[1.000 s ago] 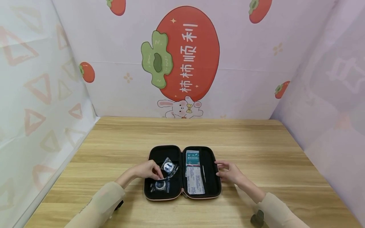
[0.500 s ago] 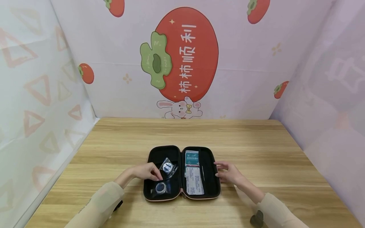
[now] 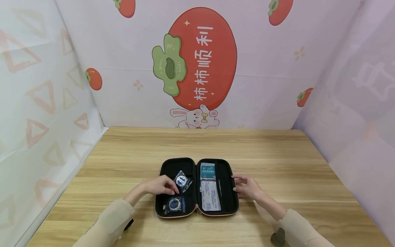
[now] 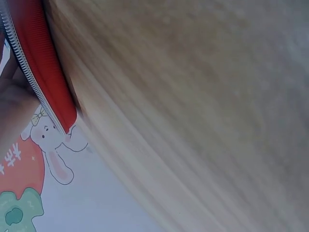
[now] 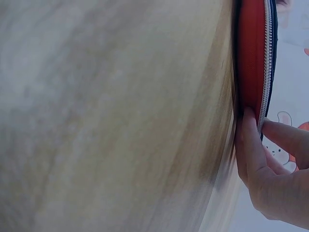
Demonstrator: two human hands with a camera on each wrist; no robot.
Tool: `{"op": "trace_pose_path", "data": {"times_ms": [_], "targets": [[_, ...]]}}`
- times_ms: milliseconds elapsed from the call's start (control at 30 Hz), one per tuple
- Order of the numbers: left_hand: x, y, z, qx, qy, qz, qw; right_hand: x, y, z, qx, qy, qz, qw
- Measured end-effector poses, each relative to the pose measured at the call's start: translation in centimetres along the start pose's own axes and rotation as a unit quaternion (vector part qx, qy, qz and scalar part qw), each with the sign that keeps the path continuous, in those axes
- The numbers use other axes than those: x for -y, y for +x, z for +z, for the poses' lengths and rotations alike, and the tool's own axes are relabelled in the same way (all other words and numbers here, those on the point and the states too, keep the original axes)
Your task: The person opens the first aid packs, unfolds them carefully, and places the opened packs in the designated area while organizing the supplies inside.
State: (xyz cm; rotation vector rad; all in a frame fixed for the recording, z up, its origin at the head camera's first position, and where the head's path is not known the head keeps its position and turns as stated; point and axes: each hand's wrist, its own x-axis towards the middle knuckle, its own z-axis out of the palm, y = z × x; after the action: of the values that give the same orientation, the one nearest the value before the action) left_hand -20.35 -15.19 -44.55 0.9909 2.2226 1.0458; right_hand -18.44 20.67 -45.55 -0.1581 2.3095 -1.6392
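A zippered case (image 3: 227, 206), black inside and red outside, lies open flat on the table. My left hand (image 3: 160, 185) reaches over its left half, fingers bent down with nothing visible between them. Just below the fingertips is a clear packet with a ring-shaped item (image 3: 175, 204). Right beside them lies another clear packet with a round silvery item (image 3: 181, 181). My right hand (image 3: 248, 186) grips the case's right edge; in the right wrist view its fingers (image 5: 251, 140) press the red outer side and the thumb lies at the zipper rim.
In the case's right half sit a teal packet (image 3: 208, 171), a white printed wrapper (image 3: 211, 196) and a thin white stick (image 3: 220, 187). The wooden table (image 3: 265, 151) meets a patterned backdrop (image 3: 262, 99) behind and at both sides.
My left fingertips have lifted slightly and shifted right. The lower packet's ring has shifted a little right and shows more clearly. The right hand keeps its place on the case edge.
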Motion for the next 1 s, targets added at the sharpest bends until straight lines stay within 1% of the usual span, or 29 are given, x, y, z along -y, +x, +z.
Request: {"op": "trace_pose_path", "data": {"times_ms": [233, 300, 467, 600, 667, 767, 867, 1000], "targets": [[-0.1, 0.0, 0.3, -0.048, -0.008, 0.002, 0.9988, 0.0, 0.0, 0.0, 0.005, 0.005, -0.007, 0.9999], [-0.3, 0.0, 0.4, -0.066, -0.011, -0.005, 0.9978, 0.0, 0.0, 0.0, 0.005, 0.007, -0.008, 0.9999], [-0.9, 0.2, 0.4, -0.115, -0.004, -0.001, 0.9933, 0.0, 0.0, -0.1, 0.006, 0.004, -0.006, 1.0], [-1.3, 0.4, 0.5, -0.168, 0.012, 0.011, 0.9856, 0.0, 0.1, -0.1, 0.003, 0.002, 0.002, 1.0], [-1.4, 0.5, 0.5, -0.199, 0.028, 0.015, 0.9795, 0.0, 0.1, 0.0, -0.002, 0.003, 0.006, 1.0], [-1.6, 0.7, 0.6, -0.23, 0.06, 0.022, 0.9712, 0.0, 0.0, 0.0, 0.0, 0.001, 0.004, 1.0], [-1.6, 0.9, 0.7, -0.239, 0.091, 0.027, 0.9664, 0.1, 0.0, 0.0, 0.001, 0.001, 0.001, 1.0], [-1.5, 0.9, 0.7, -0.226, 0.123, 0.026, 0.9661, 0.1, 0.0, -0.1, 0.003, 0.001, 0.0, 1.0]]}}
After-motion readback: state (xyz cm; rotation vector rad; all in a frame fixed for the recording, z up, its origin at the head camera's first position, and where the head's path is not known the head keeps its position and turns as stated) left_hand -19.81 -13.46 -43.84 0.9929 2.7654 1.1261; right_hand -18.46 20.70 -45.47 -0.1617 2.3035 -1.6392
